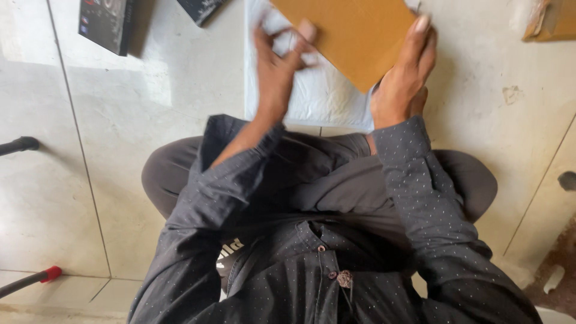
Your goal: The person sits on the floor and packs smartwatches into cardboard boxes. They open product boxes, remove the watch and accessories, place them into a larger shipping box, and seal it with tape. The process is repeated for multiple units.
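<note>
Gripping a flat brown cardboard piece [354,36] at twelve o'clock, up by the top edge of the view. Right hand [403,78] clamping the cardboard's edge at about one o'clock, fingers [422,27] stretched up along that edge, thumb tucked underneath and out of sight. Left hand [277,69] pressing against the opposite edge at about eleven o'clock, fingers spread and slightly blurred, one fingertip [307,29] lying on the cardboard face. Hands standing apart, with the cardboard spanning the gap between them.

Lying directly beneath the cardboard: a white padded sheet [312,90], flat on the pale tiled floor [150,108]. Sitting cross-legged on that floor, knees in dark trousers [171,174] spreading toward nine and three o'clock, dotted dark grey shirt sleeves [420,180] reaching up to both wrists.

Resting at ten o'clock near the top left corner: a black box [107,23], with a second dark box [201,9] just beside the white sheet's upper corner. Showing at two o'clock in the far corner: another brown carton [555,21]. Poking in from the left edge: a black rod [18,145] at nine o'clock and a red-tipped rod [36,279] at eight o'clock, both well apart from the hands.
</note>
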